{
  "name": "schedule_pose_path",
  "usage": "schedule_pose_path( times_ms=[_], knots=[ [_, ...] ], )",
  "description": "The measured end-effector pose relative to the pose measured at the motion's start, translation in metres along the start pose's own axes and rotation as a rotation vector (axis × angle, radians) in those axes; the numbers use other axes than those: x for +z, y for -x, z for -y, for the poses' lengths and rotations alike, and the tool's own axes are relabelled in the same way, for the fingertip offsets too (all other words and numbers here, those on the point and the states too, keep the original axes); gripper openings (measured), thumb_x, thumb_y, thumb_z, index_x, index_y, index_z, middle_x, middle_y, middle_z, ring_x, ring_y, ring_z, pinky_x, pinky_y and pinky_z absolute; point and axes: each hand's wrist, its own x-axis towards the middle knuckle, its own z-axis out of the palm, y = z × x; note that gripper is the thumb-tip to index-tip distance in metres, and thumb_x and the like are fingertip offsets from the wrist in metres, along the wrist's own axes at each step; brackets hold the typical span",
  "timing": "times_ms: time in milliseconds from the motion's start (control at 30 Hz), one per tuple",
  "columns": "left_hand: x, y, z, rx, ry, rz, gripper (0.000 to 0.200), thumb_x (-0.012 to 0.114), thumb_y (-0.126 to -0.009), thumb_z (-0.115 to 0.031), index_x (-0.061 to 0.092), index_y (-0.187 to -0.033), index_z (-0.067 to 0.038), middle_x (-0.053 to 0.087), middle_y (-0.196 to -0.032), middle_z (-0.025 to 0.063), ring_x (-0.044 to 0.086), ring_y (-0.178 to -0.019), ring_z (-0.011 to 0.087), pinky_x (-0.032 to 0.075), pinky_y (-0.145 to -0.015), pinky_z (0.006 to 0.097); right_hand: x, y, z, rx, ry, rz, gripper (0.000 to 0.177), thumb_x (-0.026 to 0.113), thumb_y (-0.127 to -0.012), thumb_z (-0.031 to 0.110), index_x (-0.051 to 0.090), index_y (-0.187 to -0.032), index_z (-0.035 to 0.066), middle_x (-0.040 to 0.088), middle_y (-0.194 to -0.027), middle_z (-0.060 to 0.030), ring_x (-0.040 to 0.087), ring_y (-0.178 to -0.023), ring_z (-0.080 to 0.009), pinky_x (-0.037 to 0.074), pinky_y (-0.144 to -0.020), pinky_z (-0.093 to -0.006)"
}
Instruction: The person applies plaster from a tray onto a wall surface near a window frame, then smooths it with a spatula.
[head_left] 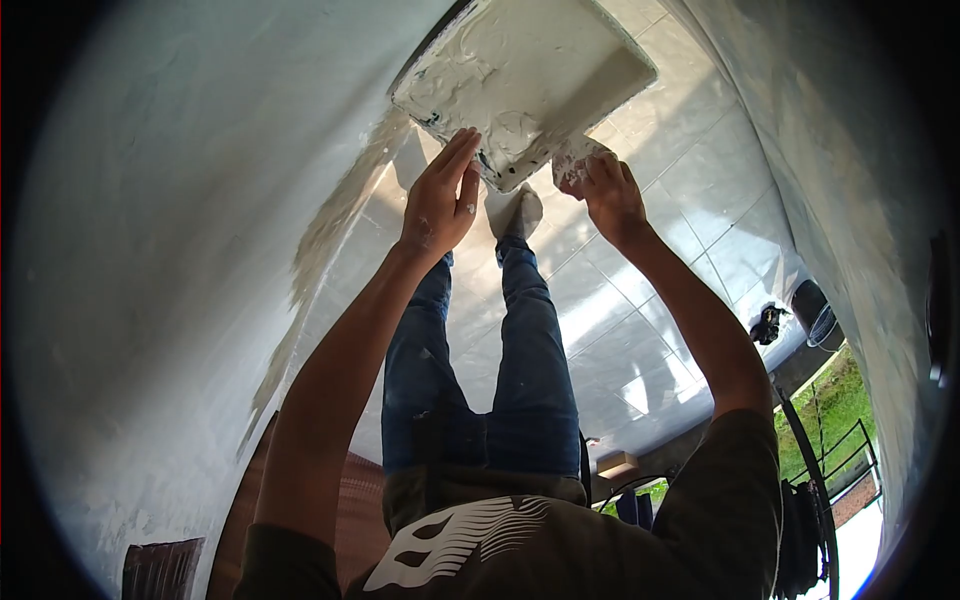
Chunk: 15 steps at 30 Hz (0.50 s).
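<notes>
A rectangular tray smeared with white plaster spans the top of the view, one corner towards me. At its near left edge is my left hand, fingers stretched out straight and thumb a little apart, with white smears on the skin. My right hand is closed around a flat scraper coated in white plaster, just beside the tray's near right edge. Its handle is hidden in my fingers. Dark specks dot the plaster near the tray's corner.
A pale wall curves along the left, with a rough plaster edge by the tiled floor. Another wall rises on the right. A dark bucket stands near an opening with grass and a railing.
</notes>
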Motion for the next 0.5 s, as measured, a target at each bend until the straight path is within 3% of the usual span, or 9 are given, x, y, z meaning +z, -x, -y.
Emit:
schedule_pose_path(
  times_ms=[67, 133, 200, 267, 333, 467, 500],
  knots=[
    [0.000, -0.001, 0.002, 0.020, -0.014, -0.016, 0.035, 0.053, -0.098, -0.009, 0.056, -0.131, 0.003, 0.057, -0.136, 0.0213, 0.053, -0.130, 0.0353, 0.044, -0.108, 0.0413, -0.012, 0.004, 0.009, 0.067, -0.100, 0.018, 0.009, 0.066, -0.082, 0.012, 0.069, -0.084, 0.003, 0.058, -0.103, -0.0122, 0.055, -0.106, -0.0304, 0.050, -0.084, -0.0412],
    [0.000, -0.001, 0.003, -0.009, 0.006, 0.012, 0.037, 0.047, -0.102, -0.012, 0.054, -0.136, 0.000, 0.055, -0.140, 0.0206, 0.050, -0.134, 0.0332, 0.039, -0.112, 0.0399, -0.021, 0.005, 0.012, 0.133, -0.199, 0.037, 0.008, 0.065, -0.078, 0.005, 0.064, -0.084, 0.001, 0.057, -0.102, -0.0137, 0.056, -0.103, -0.0327, 0.050, -0.083, -0.0430],
    [0.000, -0.003, 0.006, -0.012, 0.011, 0.010, 0.037, 0.047, -0.102, -0.012, 0.054, -0.136, 0.001, 0.055, -0.140, 0.0209, 0.050, -0.134, 0.0332, 0.039, -0.112, 0.0399, -0.023, 0.004, 0.011, 0.407, -0.489, 0.012, 0.011, 0.066, -0.085, 0.005, 0.066, -0.093, -0.002, 0.056, -0.091, -0.0127, 0.059, -0.089, -0.0293, 0.051, -0.075, -0.0409],
    [0.000, -0.002, 0.008, -0.020, 0.012, 0.002, 0.037, 0.047, -0.102, -0.012, 0.054, -0.136, 0.001, 0.055, -0.140, 0.0211, 0.050, -0.134, 0.0332, 0.040, -0.112, 0.0399, -0.016, -0.003, 0.001, 0.852, -0.958, -0.067, 0.022, 0.063, -0.092, 0.005, 0.067, -0.112, -0.002, 0.064, -0.092, -0.0074, 0.064, -0.078, -0.0172, 0.056, -0.066, -0.0304],
    [0.002, -0.001, 0.010, 0.001, -0.002, -0.028, 0.035, 0.052, -0.099, -0.010, 0.056, -0.131, 0.003, 0.057, -0.136, 0.0216, 0.053, -0.129, 0.0351, 0.045, -0.108, 0.0411, -0.003, -0.015, -0.005, 1.327, -1.406, -0.176, 0.020, 0.061, -0.094, 0.006, 0.066, -0.111, -0.003, 0.067, -0.101, -0.0060, 0.066, -0.085, -0.0157, 0.058, -0.067, -0.0289],
    [-0.002, 0.007, 0.010, -0.042, 0.010, -0.022, 0.035, 0.052, -0.099, -0.010, 0.056, -0.131, 0.003, 0.057, -0.136, 0.0217, 0.053, -0.130, 0.0349, 0.044, -0.108, 0.0412, 0.027, 0.011, 0.007, 1.412, -1.654, -0.266, 0.026, 0.060, -0.094, 0.007, 0.064, -0.118, -0.002, 0.068, -0.106, -0.0080, 0.067, -0.090, -0.0162, 0.058, -0.075, -0.0295],
    [-0.002, 0.009, 0.013, -0.042, 0.017, -0.037, 0.035, 0.052, -0.099, -0.010, 0.056, -0.131, 0.003, 0.057, -0.136, 0.0220, 0.052, -0.130, 0.0351, 0.044, -0.109, 0.0412, 0.030, 0.024, 0.017, 1.363, -1.581, -0.303, 0.030, 0.057, -0.092, 0.004, 0.064, -0.118, -0.009, 0.068, -0.109, -0.0177, 0.072, -0.086, -0.0245, 0.062, -0.075, -0.0352]
  ],
)
